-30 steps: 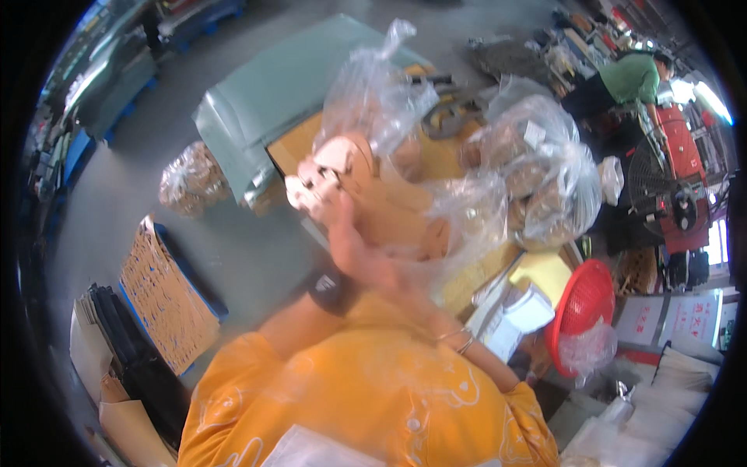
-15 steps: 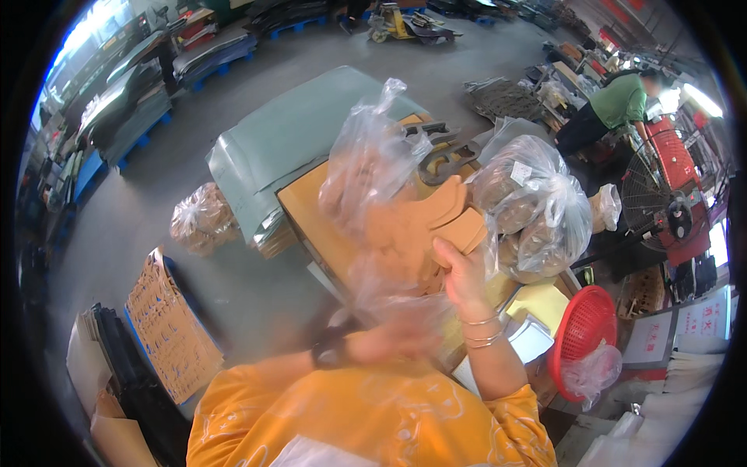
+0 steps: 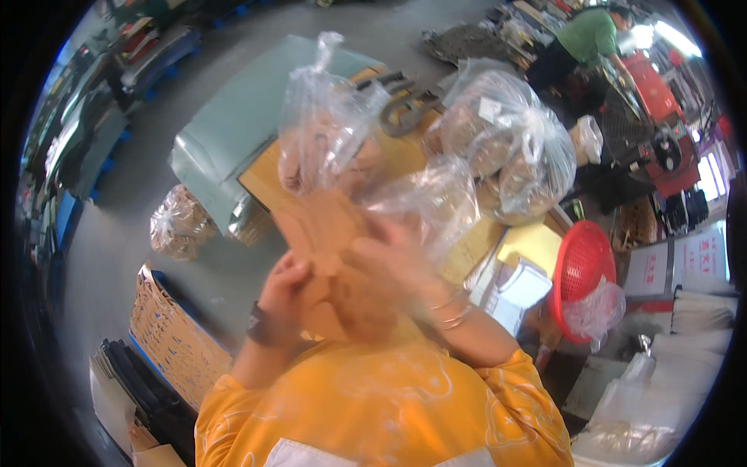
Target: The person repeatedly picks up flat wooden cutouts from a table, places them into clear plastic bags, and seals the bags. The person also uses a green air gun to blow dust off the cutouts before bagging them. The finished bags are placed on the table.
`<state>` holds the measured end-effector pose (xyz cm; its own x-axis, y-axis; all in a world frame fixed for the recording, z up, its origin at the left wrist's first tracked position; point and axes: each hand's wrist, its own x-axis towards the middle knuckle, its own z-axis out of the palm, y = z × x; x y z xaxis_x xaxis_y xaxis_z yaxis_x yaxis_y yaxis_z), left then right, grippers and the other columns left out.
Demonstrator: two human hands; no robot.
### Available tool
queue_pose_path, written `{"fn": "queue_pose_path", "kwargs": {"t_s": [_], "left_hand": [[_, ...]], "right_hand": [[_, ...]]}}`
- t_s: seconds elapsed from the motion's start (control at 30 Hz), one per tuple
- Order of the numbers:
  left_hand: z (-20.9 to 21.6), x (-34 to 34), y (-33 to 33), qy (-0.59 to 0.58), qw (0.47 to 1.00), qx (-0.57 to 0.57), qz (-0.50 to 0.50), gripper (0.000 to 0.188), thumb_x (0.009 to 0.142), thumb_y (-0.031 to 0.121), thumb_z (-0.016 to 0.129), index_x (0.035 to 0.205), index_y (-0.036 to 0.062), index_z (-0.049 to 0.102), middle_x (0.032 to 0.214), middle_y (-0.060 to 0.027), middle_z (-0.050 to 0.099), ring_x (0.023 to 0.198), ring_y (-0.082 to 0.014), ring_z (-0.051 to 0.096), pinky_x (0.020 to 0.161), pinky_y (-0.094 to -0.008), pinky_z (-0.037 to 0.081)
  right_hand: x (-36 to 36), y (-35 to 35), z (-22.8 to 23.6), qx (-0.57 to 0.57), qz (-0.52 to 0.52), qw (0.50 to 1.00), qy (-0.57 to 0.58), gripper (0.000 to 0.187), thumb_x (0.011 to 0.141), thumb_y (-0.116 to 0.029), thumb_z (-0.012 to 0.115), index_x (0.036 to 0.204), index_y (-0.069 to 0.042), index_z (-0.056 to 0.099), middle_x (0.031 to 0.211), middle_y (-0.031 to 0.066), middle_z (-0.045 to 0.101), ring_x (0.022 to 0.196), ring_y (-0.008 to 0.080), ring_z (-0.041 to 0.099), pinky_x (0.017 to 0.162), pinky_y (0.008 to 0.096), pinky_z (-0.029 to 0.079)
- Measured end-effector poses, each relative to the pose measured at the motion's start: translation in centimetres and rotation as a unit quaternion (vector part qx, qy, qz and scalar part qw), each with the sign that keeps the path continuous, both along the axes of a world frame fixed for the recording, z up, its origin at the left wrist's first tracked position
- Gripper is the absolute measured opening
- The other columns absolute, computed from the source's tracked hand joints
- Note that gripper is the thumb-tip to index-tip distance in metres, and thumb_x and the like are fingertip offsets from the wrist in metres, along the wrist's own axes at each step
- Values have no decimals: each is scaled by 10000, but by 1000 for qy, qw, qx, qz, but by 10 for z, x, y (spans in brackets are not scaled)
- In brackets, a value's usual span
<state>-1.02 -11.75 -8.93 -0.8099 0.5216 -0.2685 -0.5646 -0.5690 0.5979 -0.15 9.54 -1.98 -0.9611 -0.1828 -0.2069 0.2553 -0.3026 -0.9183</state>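
Note:
A stack of brown cut board pieces (image 3: 331, 249) with curved edges is held up in front of my chest, partly smeared by motion. My left hand (image 3: 284, 286) is closed on the stack's left edge, thumb upward. My right hand (image 3: 395, 257), blurred, grips its right side. Just beyond the stack, a tied clear plastic bag (image 3: 327, 148) of brown pieces stands on the table. A loose clear plastic bag (image 3: 443, 202) lies right of my right hand.
Large bags of brown pieces (image 3: 529, 167) fill the table's right side. Dark curved metal parts (image 3: 405, 113) lie behind. Papers (image 3: 523, 286) and a red basket (image 3: 580, 268) sit at the right. A person in green (image 3: 585, 37) bends over beyond a black fan (image 3: 630, 136).
My left hand has come up from beside the plastic to the stack's left edge. My right hand has brought the brown pieces left and closer to me. The view has shifted.

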Motion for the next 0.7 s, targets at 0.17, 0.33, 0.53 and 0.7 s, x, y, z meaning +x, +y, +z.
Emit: {"fn": "queue_pose_path", "kwargs": {"t_s": [0.17,0.33,0.53,0.7], "left_hand": [[4,-12,-3,3,998,-60,3,429,889,75,485,1297,-9,383,1218,-125,532,1074,-229,550,903,-355,462],[35,-47,43,146,960,-231,-63,419,920,156,493,1287,-28,411,1152,-80,545,1013,-158,545,874,-287,444],[10,-84,92,200,911,-318,-169,385,953,276,467,1215,1,533,1008,-57,580,908,-122,550,812,-264,458],[-68,-51,176,433,695,-424,-386,324,928,222,508,1184,31,566,1085,-58,607,944,-173,583,846,-314,472]], "right_hand": [[17,-11,-29,-369,47,880,-296,593,824,-201,673,1320,-35,393,1195,47,525,1086,141,491,944,307,407],[14,25,-31,-16,31,992,120,545,831,-145,627,1309,-32,391,1172,63,536,1005,172,557,856,329,473],[23,100,-68,-198,-72,938,-275,452,835,-91,581,1263,-37,447,1031,76,609,907,191,618,722,314,543],[73,169,-65,-202,-166,939,-225,425,854,-104,547,1261,-20,458,1085,113,604,962,244,620,793,370,543]]}}
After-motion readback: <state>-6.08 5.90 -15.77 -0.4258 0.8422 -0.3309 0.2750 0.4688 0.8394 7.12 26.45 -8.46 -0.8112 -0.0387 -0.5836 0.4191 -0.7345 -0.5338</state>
